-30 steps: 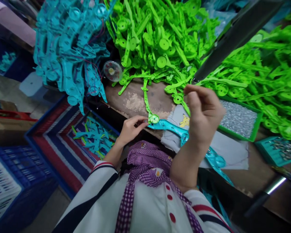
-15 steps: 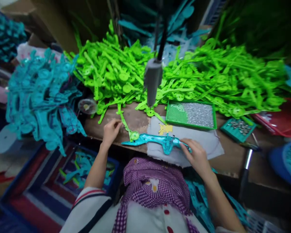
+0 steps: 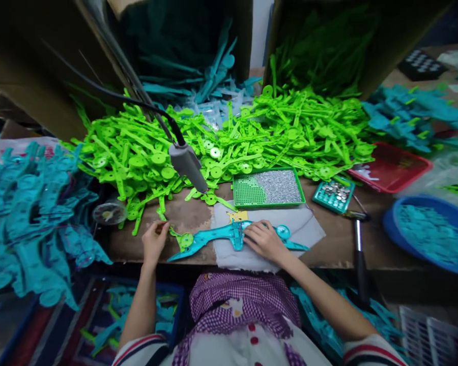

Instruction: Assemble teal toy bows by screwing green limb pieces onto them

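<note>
A long teal plastic part [image 3: 217, 235] lies across a grey cloth [image 3: 301, 231] at the near edge of the brown table [image 3: 339, 249]. My right hand [image 3: 264, 239] rests on its middle, fingers curled and pressed down on it. My left hand [image 3: 154, 241] pinches a green plastic strip [image 3: 177, 237] whose round end sits on the teal part's left tip. A grey powered screwdriver [image 3: 187, 163] hangs on a black cable above the table, apart from both hands.
A big heap of green plastic parts [image 3: 229, 137] fills the back of the table. A green tray of small screws [image 3: 267, 188] and a small teal tray [image 3: 334, 194] sit behind the cloth. Teal parts [image 3: 34, 213] pile at left; red tray [image 3: 391, 168] and blue bowl [image 3: 427, 231] at right.
My right hand came down from in front of the camera onto the teal part. The view swung up and back, so the whole table now shows. My left hand stays at the green strip.
</note>
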### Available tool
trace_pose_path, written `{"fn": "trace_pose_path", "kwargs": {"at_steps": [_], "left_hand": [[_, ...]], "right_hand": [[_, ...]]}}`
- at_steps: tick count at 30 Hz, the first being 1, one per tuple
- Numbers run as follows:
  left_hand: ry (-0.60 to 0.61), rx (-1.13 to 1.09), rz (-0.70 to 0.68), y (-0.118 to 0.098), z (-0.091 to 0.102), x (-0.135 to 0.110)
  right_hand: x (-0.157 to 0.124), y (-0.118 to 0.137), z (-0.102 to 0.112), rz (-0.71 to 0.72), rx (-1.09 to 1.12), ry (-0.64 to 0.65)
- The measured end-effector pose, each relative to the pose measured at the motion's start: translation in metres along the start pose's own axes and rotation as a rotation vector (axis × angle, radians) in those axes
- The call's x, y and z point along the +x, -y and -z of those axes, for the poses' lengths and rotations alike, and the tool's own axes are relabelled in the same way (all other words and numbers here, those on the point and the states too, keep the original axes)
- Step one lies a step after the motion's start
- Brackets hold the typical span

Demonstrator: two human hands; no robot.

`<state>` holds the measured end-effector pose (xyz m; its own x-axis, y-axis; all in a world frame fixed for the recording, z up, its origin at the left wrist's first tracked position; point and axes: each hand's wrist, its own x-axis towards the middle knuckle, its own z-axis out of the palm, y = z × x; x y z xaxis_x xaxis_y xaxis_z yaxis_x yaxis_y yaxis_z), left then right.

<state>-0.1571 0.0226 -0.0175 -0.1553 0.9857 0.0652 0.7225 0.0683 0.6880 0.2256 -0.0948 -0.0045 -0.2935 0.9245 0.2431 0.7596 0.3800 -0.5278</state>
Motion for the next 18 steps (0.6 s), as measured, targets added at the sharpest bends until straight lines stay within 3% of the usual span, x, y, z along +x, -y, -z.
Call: {"fn": "trace_pose_path", "kwargs": {"at_steps": [4,8,13,18], "left_hand": [[-0.057,-0.020,0.025,0.003,0.004,0.004],[-0.045,-0.013,0.024,0.010,0.003,0.006],[-0.122,0.040,-0.016,0.007,-0.003,0.008],[-0.286,0.097,-0.111,-0.007,-0.006,-0.005]], "right_hand": [[0.002,0.002,0.011,-0.012,0.011,-0.042],[-0.018,-0.009,0.041,-0.126,-0.004,-0.186],[-0.022,-0.070,0.079,-0.343,0.028,-0.380],[0.017,-0.129,0.104,-0.303,-0.068,-0.364]]}}
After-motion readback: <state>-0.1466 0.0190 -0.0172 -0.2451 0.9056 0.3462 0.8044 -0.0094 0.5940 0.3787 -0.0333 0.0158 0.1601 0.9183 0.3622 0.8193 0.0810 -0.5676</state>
